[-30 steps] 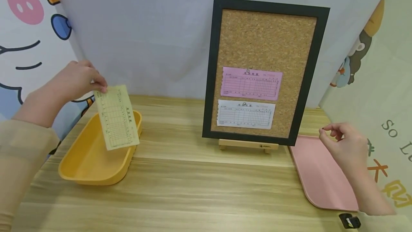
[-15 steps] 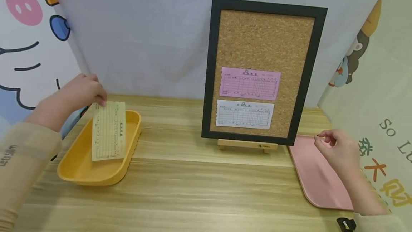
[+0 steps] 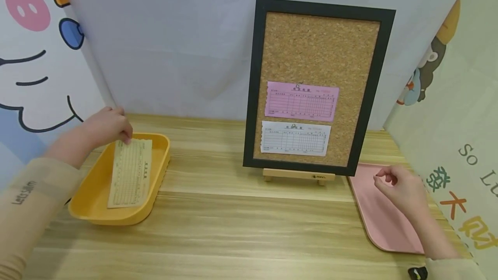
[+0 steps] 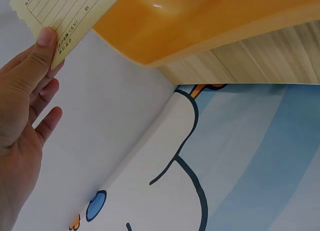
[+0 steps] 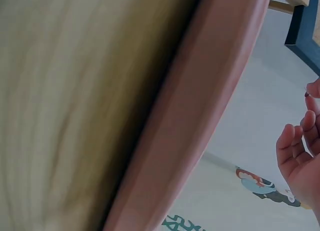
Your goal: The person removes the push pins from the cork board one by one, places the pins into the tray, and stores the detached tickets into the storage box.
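Observation:
My left hand (image 3: 110,126) pinches a pale yellow receipt slip (image 3: 130,176) by its top edge. The slip hangs down into the yellow bin (image 3: 165,159), its printed grid facing me. In the left wrist view the thumb presses on the corner of the slip (image 4: 70,16), beside the bin's wall (image 4: 215,36). Over the pink tray (image 3: 383,224), my right hand (image 3: 404,189) holds a small dark thing (image 5: 307,94) between thumb and forefinger; I cannot tell its kind. The other right fingers are loosely curled.
A black-framed corkboard (image 3: 319,42) stands on a small wooden easel (image 3: 297,174) at the back. A pink slip (image 3: 301,103) and a white slip (image 3: 295,139) are pinned to it. A small black object (image 3: 418,272) lies near the front right.
My left hand has lowered the yellow slip into the bin, and the slip has swung more upright. My right hand has come down and slightly left over the tray.

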### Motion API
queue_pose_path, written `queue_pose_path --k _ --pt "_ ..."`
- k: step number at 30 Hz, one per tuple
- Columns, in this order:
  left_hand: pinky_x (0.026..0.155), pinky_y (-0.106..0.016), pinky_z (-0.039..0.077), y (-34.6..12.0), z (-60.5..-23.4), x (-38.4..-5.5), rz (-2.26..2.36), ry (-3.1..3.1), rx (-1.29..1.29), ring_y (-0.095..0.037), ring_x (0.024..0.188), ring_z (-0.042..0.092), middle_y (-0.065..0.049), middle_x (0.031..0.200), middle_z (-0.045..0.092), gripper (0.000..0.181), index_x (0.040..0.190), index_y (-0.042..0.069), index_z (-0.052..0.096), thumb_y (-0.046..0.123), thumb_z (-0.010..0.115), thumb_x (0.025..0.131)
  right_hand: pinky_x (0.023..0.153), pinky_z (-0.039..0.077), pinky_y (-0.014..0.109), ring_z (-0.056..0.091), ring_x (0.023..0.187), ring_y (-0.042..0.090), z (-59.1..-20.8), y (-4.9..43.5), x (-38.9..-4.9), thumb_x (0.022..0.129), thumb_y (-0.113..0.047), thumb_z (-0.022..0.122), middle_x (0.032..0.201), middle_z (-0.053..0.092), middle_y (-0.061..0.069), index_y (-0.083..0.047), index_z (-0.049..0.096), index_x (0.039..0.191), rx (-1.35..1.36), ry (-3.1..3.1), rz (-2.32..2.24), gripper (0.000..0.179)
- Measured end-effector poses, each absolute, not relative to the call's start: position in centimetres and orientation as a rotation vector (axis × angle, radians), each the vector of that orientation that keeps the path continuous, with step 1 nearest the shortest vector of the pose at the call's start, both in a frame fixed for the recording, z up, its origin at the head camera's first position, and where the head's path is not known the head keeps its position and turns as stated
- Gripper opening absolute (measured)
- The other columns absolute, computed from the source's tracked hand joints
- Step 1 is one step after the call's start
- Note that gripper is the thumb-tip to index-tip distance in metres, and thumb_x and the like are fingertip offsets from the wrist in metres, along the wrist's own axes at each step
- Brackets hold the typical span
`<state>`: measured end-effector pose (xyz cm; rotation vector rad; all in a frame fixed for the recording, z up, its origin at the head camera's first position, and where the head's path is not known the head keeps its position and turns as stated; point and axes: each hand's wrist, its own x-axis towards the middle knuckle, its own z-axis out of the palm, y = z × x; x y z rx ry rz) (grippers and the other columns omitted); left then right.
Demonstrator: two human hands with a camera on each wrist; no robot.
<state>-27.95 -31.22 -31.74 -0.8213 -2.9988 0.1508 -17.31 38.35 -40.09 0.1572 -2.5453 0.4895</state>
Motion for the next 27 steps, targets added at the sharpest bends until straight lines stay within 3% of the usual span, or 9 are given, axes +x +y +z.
queue_pose_path --k 11,19,27 --pt "0.070 -0.038 0.034 -31.5 -34.1 -28.5 0.086 -2.984 -0.894 -0.017 0.074 0.045 0.009 0.071 0.059 0.011 0.072 0.017 0.069 0.014 0.079 0.072 0.052 0.032 0.024 0.037 0.059 0.004 -41.0 39.6 -18.0 0.072 -0.012 0.073 0.067 0.051 -0.003 -0.014 0.062 0.074 0.257 -2.614 0.414 0.011" --pt "0.078 -0.049 0.036 -31.4 -35.3 -28.9 0.062 -3.035 -0.897 -0.019 0.076 0.047 0.006 0.073 0.059 0.010 0.075 0.014 0.069 0.012 0.079 0.072 0.053 0.030 0.025 0.037 0.058 0.008 -41.1 40.8 -18.8 0.077 -0.014 0.070 0.069 0.048 -0.002 -0.012 0.062 0.079 0.257 -2.795 0.420 0.008" --pt "0.066 -0.035 0.027 -30.8 -36.3 -28.8 0.116 -2.977 -0.954 -0.014 0.067 0.038 0.008 0.067 0.048 0.021 0.065 0.022 0.061 0.015 0.080 0.071 0.058 0.036 0.029 0.043 0.064 0.013 -41.5 41.9 -20.1 0.078 -0.009 0.066 0.070 0.052 -0.001 -0.010 0.062 0.076 0.282 -2.967 0.453 0.004"
